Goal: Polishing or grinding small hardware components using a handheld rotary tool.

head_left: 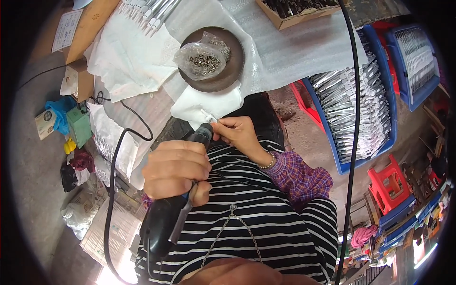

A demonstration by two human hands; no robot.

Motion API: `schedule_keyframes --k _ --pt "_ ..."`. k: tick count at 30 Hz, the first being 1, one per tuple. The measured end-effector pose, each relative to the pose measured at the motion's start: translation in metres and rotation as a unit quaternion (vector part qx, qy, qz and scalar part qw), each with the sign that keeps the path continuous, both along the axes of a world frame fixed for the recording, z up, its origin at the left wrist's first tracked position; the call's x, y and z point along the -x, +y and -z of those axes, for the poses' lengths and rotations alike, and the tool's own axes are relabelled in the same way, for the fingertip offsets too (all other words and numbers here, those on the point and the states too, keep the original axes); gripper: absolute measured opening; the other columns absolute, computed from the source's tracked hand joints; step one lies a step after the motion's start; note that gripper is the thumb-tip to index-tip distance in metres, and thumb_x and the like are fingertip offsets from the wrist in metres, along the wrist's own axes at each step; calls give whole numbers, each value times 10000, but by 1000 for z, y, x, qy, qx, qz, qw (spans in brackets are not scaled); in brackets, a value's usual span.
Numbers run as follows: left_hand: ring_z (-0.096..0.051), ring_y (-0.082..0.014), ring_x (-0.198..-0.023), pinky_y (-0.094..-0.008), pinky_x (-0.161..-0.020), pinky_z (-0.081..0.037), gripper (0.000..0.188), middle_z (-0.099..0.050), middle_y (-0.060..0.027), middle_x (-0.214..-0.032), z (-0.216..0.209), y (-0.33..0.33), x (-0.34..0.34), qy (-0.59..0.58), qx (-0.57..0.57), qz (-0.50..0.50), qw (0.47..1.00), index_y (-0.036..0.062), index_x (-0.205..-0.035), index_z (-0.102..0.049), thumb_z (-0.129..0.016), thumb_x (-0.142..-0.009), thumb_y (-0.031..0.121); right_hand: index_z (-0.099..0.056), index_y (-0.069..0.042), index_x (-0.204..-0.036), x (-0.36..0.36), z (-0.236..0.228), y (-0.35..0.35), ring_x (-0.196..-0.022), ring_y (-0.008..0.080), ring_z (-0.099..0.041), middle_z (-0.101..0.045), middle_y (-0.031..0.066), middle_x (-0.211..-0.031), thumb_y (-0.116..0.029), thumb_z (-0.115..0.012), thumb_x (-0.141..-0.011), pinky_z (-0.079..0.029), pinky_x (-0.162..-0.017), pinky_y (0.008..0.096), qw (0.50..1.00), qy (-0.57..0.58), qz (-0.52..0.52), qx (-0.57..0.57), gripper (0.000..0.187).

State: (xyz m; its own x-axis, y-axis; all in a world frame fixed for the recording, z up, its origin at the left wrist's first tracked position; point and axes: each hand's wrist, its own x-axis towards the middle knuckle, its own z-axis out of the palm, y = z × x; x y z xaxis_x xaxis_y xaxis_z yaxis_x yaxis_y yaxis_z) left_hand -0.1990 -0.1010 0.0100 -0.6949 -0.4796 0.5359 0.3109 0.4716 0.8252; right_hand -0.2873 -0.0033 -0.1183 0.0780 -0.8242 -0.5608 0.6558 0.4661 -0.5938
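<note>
My left hand (176,168) is closed around a black power drill (164,223). The drill's nose slants up and right, close to the fingertips of my right hand (237,135). Thumb and fingers of that hand pinch a small white and metal piece (208,116) at the drill's tip; my fingers partly cover it. Just beyond lies a white cloth-like sheet (190,105). On a round brown plate (237,71) rests a clear plastic bag (187,66) of small metal screws (205,64).
A blue crate (343,166) at right holds many long silver-and-white pieces (356,114); similar pieces (154,19) lie far left. Black cables (356,95) hang on both sides. A red stool (389,185) stands at right, a cardboard box (285,21) at the back.
</note>
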Motion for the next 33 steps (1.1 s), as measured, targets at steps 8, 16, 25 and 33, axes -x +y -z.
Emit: schedule_keyframes --k 8,16,25,33 --pt "-604 -249 -544 -369 -516 -521 384 -590 -138 -710 3 0 -17 8 26 -2 1000 35 -977 -376 -666 -724 13 -642 10 -661 1 -3 -1 -397 -2 -335 -428 -67 -461 -210 -657 -848 -204 -374 183 1000 10 -20 -2 289" --pt "-583 -246 -581 -378 -561 -500 396 -577 -131 -729 6 13 -30 70 -7 -55 996 44 -984 -399 -692 -719 11 -657 -13 -673 9 -7 -2 -437 14 -427 -530 -29 -525 -228 -640 -851 -301 -391 168 994 86 -59 27 280" --pt "-543 -231 -610 -395 -612 -451 317 -531 -117 -738 -15 28 -120 176 -67 -199 962 56 -980 -376 -632 -801 107 -623 23 -842 29 -89 -70 -542 106 -524 -572 36 -660 -146 -589 -871 -407 -497 248 888 316 -177 283 175" --pt "-534 -224 -571 -390 -595 -448 334 -533 -114 -704 -4 57 -159 189 -111 -326 920 48 -960 -394 -666 -781 121 -640 -101 -851 23 -98 -237 -674 270 -629 -645 95 -714 -107 -664 -725 -472 -591 367 610 670 -93 412 129"
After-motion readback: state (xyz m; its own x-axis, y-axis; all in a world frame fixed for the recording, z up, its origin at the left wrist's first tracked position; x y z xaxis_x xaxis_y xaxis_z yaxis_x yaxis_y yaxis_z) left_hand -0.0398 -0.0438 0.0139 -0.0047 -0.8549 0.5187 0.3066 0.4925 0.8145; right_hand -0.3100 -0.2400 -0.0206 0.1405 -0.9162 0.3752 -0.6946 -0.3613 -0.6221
